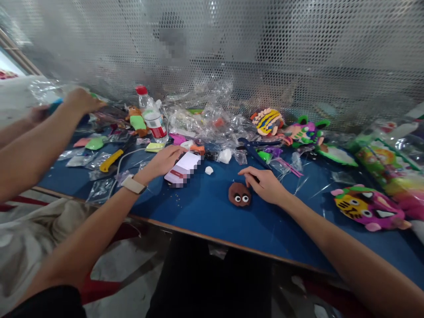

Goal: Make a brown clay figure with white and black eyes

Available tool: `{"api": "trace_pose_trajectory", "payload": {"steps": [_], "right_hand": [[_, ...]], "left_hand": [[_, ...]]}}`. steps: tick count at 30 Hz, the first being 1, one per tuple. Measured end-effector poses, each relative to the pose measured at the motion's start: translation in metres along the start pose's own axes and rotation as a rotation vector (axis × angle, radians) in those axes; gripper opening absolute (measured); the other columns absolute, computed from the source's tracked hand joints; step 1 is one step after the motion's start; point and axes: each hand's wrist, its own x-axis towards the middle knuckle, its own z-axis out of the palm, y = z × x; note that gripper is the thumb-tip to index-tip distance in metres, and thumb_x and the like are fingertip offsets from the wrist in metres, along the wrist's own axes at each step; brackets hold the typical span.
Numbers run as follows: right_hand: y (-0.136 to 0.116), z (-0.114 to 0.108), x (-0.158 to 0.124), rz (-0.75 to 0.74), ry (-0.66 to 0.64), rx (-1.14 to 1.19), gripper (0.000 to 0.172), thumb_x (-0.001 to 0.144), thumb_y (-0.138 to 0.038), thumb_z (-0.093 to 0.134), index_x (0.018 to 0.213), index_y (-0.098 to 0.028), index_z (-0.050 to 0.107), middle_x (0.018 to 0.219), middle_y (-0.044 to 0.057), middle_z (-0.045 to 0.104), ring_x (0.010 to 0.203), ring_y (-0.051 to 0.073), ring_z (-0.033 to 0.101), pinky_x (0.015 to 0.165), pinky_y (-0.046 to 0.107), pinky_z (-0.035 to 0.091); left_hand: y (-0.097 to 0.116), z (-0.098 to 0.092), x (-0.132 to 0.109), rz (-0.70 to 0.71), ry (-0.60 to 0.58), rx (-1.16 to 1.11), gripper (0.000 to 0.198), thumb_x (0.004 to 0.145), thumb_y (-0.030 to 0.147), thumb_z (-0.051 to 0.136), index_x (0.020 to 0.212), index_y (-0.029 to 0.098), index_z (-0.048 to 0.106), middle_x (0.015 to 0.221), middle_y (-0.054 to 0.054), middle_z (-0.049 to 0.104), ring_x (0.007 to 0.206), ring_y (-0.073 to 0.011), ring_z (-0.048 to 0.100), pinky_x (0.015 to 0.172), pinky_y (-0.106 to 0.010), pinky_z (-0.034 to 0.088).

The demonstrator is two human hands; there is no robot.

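A brown clay disc (240, 194) with two googly eyes lies flat on the blue table. Just above and right of it is my right hand (263, 183), its index finger stretched out and the other fingers loosely bent, with nothing visible in them. My left hand (164, 160), with a watch band on its wrist, rests by the upper left edge of a phone (180, 172); its fingers are stretched out and do not grip the phone. The phone lies on the table with its screen lit. Between my hands sit a small white lump (209, 170) and a larger white lump (225, 156).
A bottle with a red cap (154, 119) stands behind my left hand. Several clay figures, including a striped fish (267, 122) and a pink-yellow piece (369, 207), lie rightward. A yellow cutter (111, 160) and another person's arms (49, 137) are at left. Dark-handled scissors (255, 150) lie behind.
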Motion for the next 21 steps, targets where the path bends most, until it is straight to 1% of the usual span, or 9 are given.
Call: {"api": "trace_pose_trajectory", "payload": {"steps": [3, 7, 14, 17, 19, 21], "right_hand": [[0.003, 0.0, -0.001, 0.002, 0.003, 0.001, 0.03, 0.106, -0.029, 0.043, 0.116, -0.022, 0.071, 0.075, 0.001, 0.074, 0.064, 0.016, 0.067, 0.067, 0.03, 0.048], [0.006, 0.002, -0.002, 0.016, -0.003, -0.003, 0.031, 0.108, -0.031, 0.043, 0.117, -0.022, 0.071, 0.072, 0.0, 0.071, 0.059, 0.015, 0.064, 0.064, 0.029, 0.047], [0.006, 0.004, -0.004, 0.017, -0.01, 0.003, 0.032, 0.109, -0.033, 0.042, 0.119, -0.023, 0.071, 0.073, -0.001, 0.071, 0.061, 0.015, 0.065, 0.065, 0.029, 0.047], [0.007, 0.003, -0.004, 0.011, 0.0, 0.023, 0.032, 0.109, -0.032, 0.042, 0.122, -0.023, 0.07, 0.073, -0.001, 0.071, 0.057, 0.013, 0.063, 0.063, 0.028, 0.047], [0.009, 0.002, -0.004, 0.012, 0.013, 0.038, 0.032, 0.109, -0.032, 0.041, 0.123, -0.023, 0.069, 0.074, -0.001, 0.071, 0.056, 0.012, 0.062, 0.061, 0.028, 0.047], [0.01, 0.002, -0.004, 0.016, 0.03, 0.051, 0.032, 0.109, -0.031, 0.042, 0.123, -0.023, 0.069, 0.074, -0.001, 0.071, 0.056, 0.012, 0.062, 0.061, 0.028, 0.046]], "left_hand": [[-0.004, 0.007, 0.005, 0.069, 0.048, 0.062, 0.05, 0.107, 0.039, 0.031, 0.132, 0.018, 0.068, 0.135, -0.011, 0.069, 0.124, -0.0272, 0.061, 0.112, -0.043, 0.046], [-0.006, 0.015, -0.002, 0.061, 0.06, 0.08, 0.049, 0.107, 0.039, 0.031, 0.13, 0.018, 0.069, 0.134, -0.011, 0.07, 0.124, -0.0269, 0.062, 0.112, -0.043, 0.047], [-0.008, 0.012, -0.002, 0.081, 0.056, 0.143, 0.047, 0.106, 0.035, 0.033, 0.126, 0.015, 0.071, 0.127, -0.012, 0.073, 0.118, -0.0261, 0.065, 0.105, -0.042, 0.05], [-0.007, 0.009, -0.004, 0.135, 0.056, 0.199, 0.049, 0.107, 0.034, 0.031, 0.128, 0.013, 0.07, 0.127, -0.014, 0.074, 0.117, -0.0266, 0.066, 0.103, -0.041, 0.05], [-0.005, 0.006, -0.006, 0.136, 0.057, 0.247, 0.05, 0.107, 0.032, 0.029, 0.133, 0.012, 0.067, 0.12, -0.015, 0.075, 0.107, -0.0261, 0.069, 0.096, -0.039, 0.051], [-0.003, 0.003, -0.009, 0.095, 0.047, 0.31, 0.051, 0.108, 0.032, 0.028, 0.14, 0.013, 0.064, 0.104, -0.013, 0.077, 0.087, -0.0245, 0.07, 0.084, -0.036, 0.05]]}}
